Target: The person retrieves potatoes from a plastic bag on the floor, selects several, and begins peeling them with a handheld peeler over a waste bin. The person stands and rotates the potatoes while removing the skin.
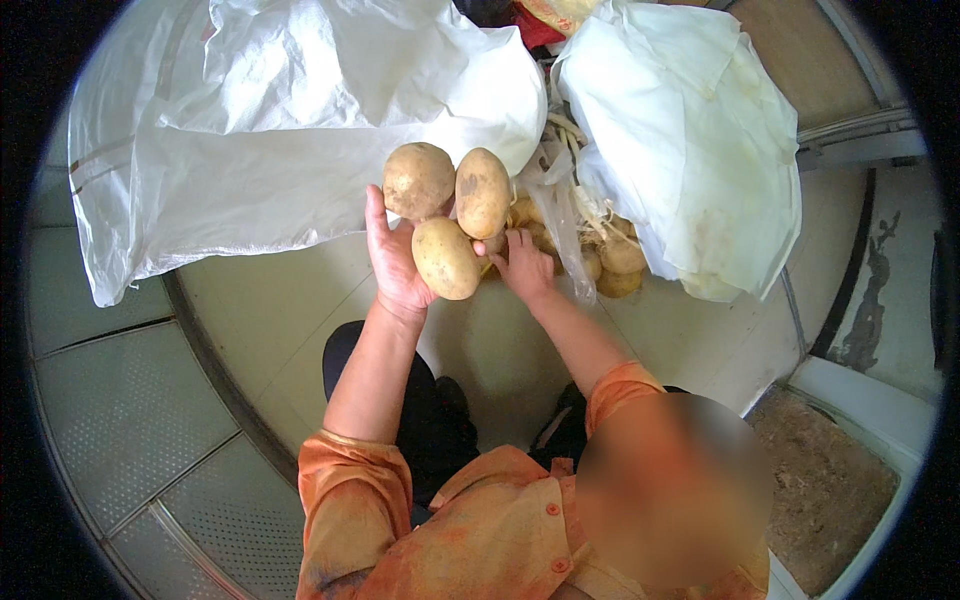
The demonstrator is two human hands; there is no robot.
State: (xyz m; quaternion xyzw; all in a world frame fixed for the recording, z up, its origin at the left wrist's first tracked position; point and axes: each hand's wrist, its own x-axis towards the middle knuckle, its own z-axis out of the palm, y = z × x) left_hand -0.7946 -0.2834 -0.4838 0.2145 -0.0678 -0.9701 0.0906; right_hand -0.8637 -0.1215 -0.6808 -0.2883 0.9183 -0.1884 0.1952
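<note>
My left hand [398, 265] is closed from below around three tan potatoes, raised above the floor. One large round potato [419, 180] sits by the thumb, an oval potato [483, 193] with a dark patch is beside it, and another smooth potato [447, 259] lies nearest me. My right hand [526, 268] is just to the right, with its fingers bent around a smaller potato [495, 242] partly hidden behind the held ones. Several more potatoes [621, 256] lie on the floor to the right, partly under clear plastic.
A big white plastic bag [300, 185] spreads across the far left. At the far right, a pale bag [700, 150] leans over the potatoes. Stringy pale roots or stalks [592, 207] lie between them. Perforated grey panels [130, 400] line the left, and a brown mat [822, 485] lies lower right.
</note>
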